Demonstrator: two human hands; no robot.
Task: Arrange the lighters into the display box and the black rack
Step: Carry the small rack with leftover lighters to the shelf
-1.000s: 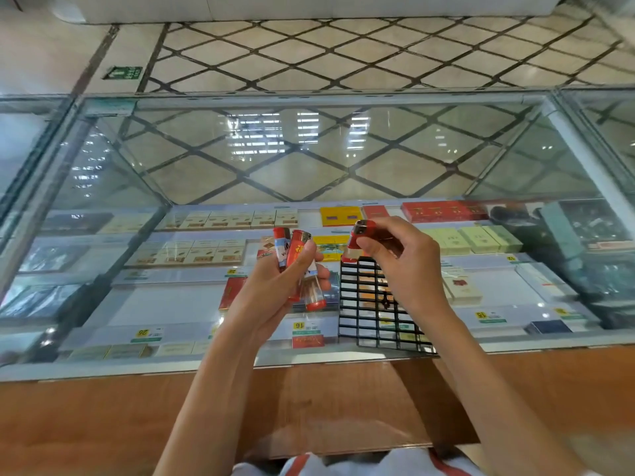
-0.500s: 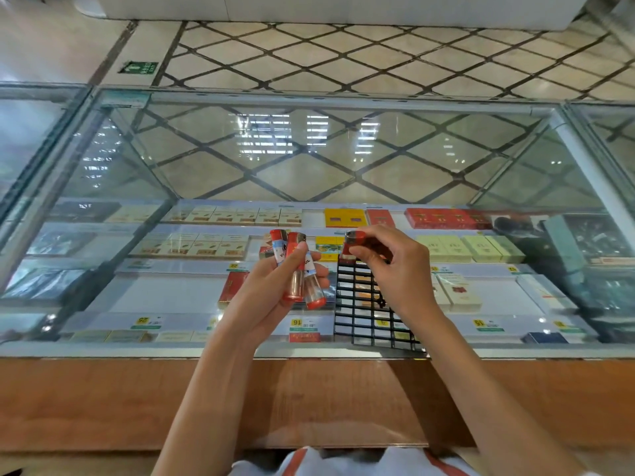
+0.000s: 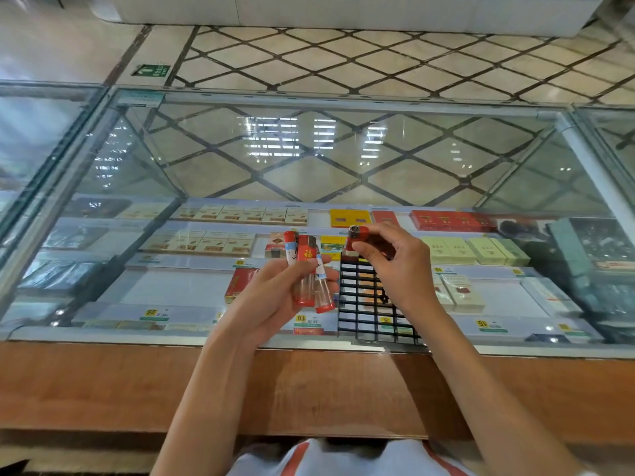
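A single red lighter (image 3: 357,239) is hovering just over the top left corner of the black rack (image 3: 367,304), a little right of the frame's centre, with its metal head pointing up. The right hand (image 3: 400,267) is pinching it between thumb and fingertips, a narrow grip closed on the lighter's body, probably so the base can be steered down into one small cell. The rack is resting on the glass desk (image 3: 343,159), grid facing up. Just left of it, the left hand (image 3: 271,300) is clasping a bundle of lighters (image 3: 307,273), thumb lying across them, apparently as stock for the other hand to draw from singly. Beneath the glass, cigarette packs (image 3: 240,214) and yellow price tags (image 3: 154,314) are showing. No display box is appearing anywhere.
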